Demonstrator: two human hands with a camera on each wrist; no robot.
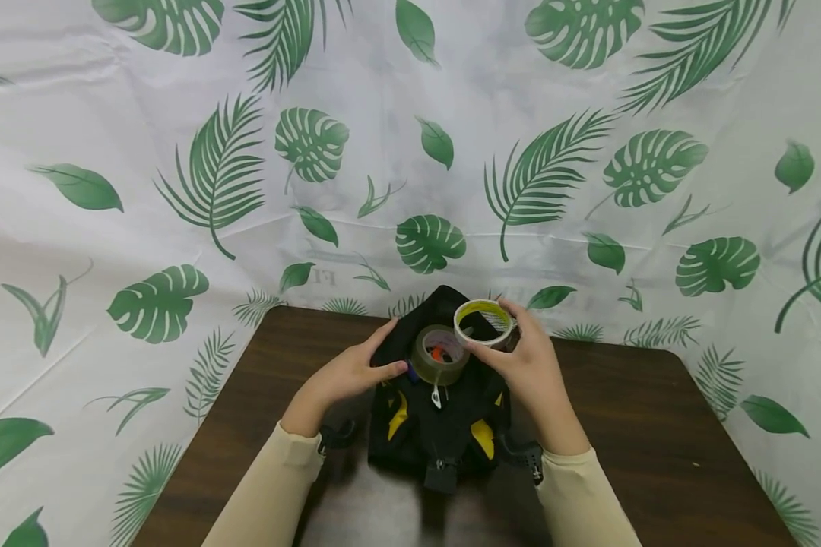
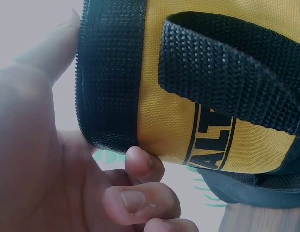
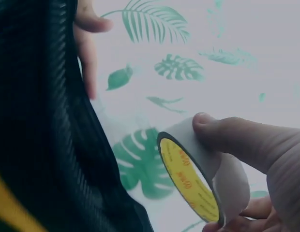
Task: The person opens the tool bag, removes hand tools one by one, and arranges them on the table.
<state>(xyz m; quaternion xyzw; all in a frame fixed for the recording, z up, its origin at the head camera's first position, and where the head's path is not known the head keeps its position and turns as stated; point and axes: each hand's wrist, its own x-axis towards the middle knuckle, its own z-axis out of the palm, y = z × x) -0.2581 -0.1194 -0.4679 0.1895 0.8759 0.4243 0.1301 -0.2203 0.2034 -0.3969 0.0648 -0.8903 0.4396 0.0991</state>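
Note:
A black and yellow tool bag [image 1: 410, 448] stands on the table with its top open. My left hand [image 1: 345, 380] grips the bag's left rim; in the left wrist view its thumb goes over the zipper edge and its fingers touch the yellow side [image 2: 164, 125]. My right hand [image 1: 534, 365] holds a roll of white tape [image 3: 232, 188] with a yellow inner core, pinched between thumb and fingers above the bag's right side. A roll of brownish clear packing tape [image 1: 441, 372] sits in the bag's mouth, with something orange [image 1: 438, 354] visible through its centre.
The dark wood table [image 1: 629, 425] spreads to both sides of the bag. A white cloth with green leaf prints [image 1: 431, 243] hangs behind the table. A black strap loop [image 2: 213, 67] sticks out from the bag's side.

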